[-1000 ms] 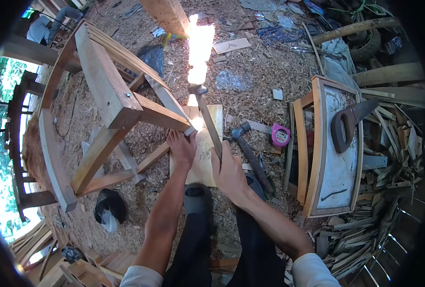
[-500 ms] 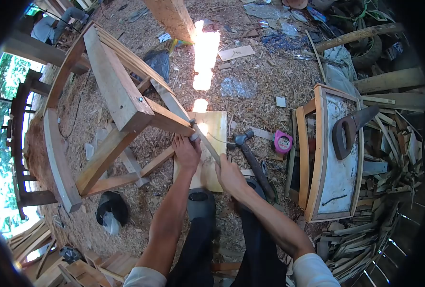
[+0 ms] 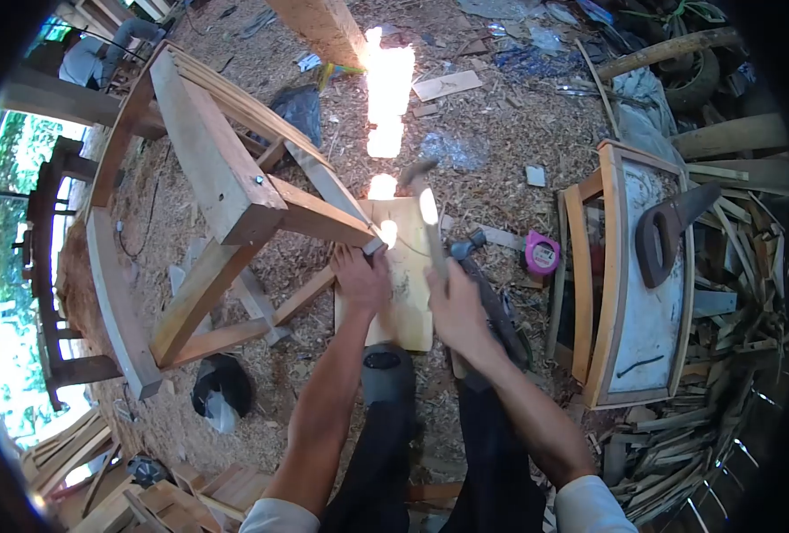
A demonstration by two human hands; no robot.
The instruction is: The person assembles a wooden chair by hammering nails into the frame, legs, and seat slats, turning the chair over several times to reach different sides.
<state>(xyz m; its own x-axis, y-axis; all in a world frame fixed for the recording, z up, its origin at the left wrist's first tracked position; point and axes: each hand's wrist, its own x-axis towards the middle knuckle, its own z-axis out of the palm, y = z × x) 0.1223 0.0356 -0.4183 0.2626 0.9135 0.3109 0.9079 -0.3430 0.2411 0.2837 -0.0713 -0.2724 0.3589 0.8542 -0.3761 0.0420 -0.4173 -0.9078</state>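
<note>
My right hand (image 3: 459, 306) grips a hammer (image 3: 432, 226) by its handle, the head raised over the far part of a pale wooden board (image 3: 403, 311) on the ground. My left hand (image 3: 361, 280) is closed around the lower end of a rail of a wooden furniture frame (image 3: 323, 218), over the board's left edge. The frame lies tilted to the left, with thick legs and curved parts. Just right of my right hand lies a second hammer (image 3: 468, 242) with a dark handle, partly hidden by my hand.
A pink tape measure (image 3: 542, 253) lies on the ground to the right. Beyond it, a handsaw (image 3: 656, 244) rests on a framed panel (image 3: 625, 329). Wood offcuts (image 3: 678, 453) are heaped at the lower right. Shavings cover the ground. Another person (image 3: 83, 58) sits far left.
The hammer in my right hand has swung up and right, away from the rail end where its head was. My left hand stays at the rail. The view has shifted slightly.
</note>
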